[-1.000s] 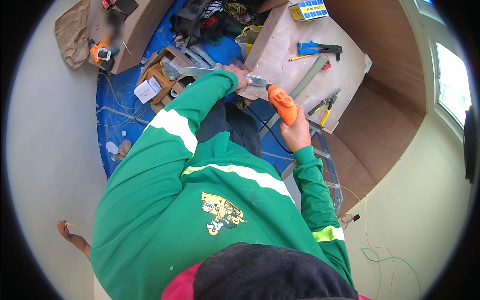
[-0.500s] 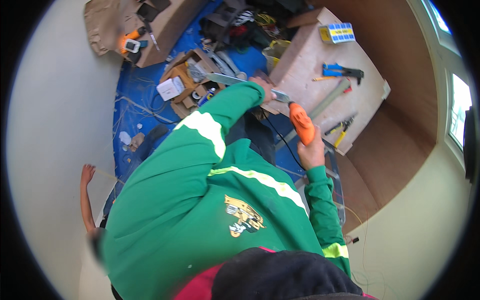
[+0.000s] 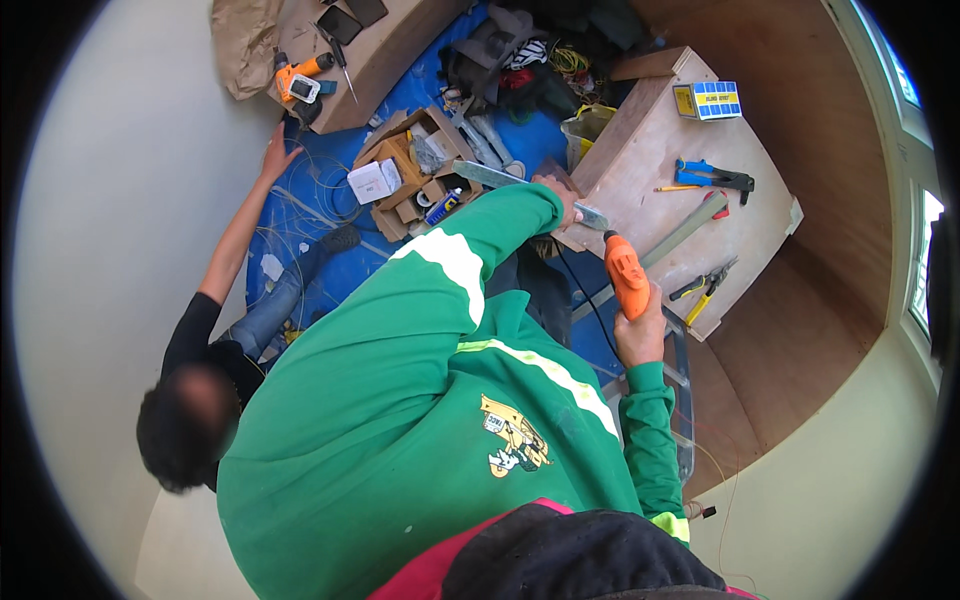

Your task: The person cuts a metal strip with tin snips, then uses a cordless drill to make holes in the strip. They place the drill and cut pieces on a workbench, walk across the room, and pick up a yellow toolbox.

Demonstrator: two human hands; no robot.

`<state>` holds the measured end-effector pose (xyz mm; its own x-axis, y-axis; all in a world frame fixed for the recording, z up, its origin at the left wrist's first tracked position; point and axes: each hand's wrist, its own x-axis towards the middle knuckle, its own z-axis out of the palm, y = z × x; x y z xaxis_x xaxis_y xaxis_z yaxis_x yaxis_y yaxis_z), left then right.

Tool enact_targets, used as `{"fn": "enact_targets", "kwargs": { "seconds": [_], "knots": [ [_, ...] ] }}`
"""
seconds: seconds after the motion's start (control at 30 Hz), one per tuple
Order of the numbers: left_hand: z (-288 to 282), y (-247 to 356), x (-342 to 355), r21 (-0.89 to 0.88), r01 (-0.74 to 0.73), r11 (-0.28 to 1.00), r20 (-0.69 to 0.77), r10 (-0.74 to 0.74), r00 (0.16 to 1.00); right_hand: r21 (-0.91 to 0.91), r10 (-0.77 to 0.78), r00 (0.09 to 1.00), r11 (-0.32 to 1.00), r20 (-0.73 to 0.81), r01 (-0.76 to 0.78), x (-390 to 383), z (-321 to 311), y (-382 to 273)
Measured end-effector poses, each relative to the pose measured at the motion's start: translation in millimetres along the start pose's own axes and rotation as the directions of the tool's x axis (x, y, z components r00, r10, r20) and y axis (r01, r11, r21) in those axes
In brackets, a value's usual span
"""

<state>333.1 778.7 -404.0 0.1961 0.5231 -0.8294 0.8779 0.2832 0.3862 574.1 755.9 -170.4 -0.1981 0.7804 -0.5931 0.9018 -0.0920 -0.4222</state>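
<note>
A green sleeve crosses my front to my left hand (image 3: 558, 197), which is closed around a flat metal strip (image 3: 485, 175) near its right end. The strip's longer part sticks out to the left, over the box of parts. My right hand (image 3: 640, 332) grips the handle of an orange corded drill (image 3: 627, 275). The drill's chuck points up and left, and its tip is at the right end of the strip; whether the bit touches the metal cannot be made out. A black cord (image 3: 590, 303) runs below the drill.
A plywood box top (image 3: 640, 160) holds a blue rivet gun (image 3: 712, 176), pliers (image 3: 712, 290), a metal bar (image 3: 685, 228) and a small carton (image 3: 707, 101). A ladder (image 3: 677, 375) stands below. Another person (image 3: 190, 350) crouches at left. An open parts box (image 3: 400, 165) lies on blue sheeting.
My view has shifted, so the scene sits further right and lower. The other person at left has come further into view, arm stretched forward. My hands keep hold of strip and drill.
</note>
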Motion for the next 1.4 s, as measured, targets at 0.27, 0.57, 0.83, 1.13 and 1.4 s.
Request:
{"fn": "enact_targets", "kwargs": {
  "seconds": [0.27, 0.57, 0.83, 1.13, 1.4],
  "knots": [
    [1.1, -0.6, 0.3, -0.018, -0.004, 1.0, -0.022, 0.003, 1.0, 0.014, 0.0, 1.0, 1.0, 0.015, 0.0, 3.6, -6.5, 0.1],
    [-6.4, 3.5, -4.5, 0.029, 0.005, 1.0, 0.018, -0.005, 1.0, -0.042, -0.001, 1.0, 0.999, 0.027, 0.002, -2.5, 0.4, 1.4],
    [-12.2, 6.2, -10.5, 0.017, 0.01, 1.0, 0.016, -0.01, 1.0, -0.041, 0.009, 1.0, 0.999, -0.004, -0.01, -3.7, 0.4, 0.1],
    [-9.5, 4.9, -5.9, 0.005, 0.002, 1.0, 0.022, -0.003, 1.0, 0.002, 0.04, 0.999, 0.999, -0.004, -0.04, -3.4, 4.6, 8.7],
    [-16.4, 6.6, -10.9, 0.036, 0.015, 0.999, 0.047, -0.017, 0.999, 0.045, -0.019, 0.999, 0.999, -0.035, 0.02, -6.2, 6.0, 5.6]
  ]
}}
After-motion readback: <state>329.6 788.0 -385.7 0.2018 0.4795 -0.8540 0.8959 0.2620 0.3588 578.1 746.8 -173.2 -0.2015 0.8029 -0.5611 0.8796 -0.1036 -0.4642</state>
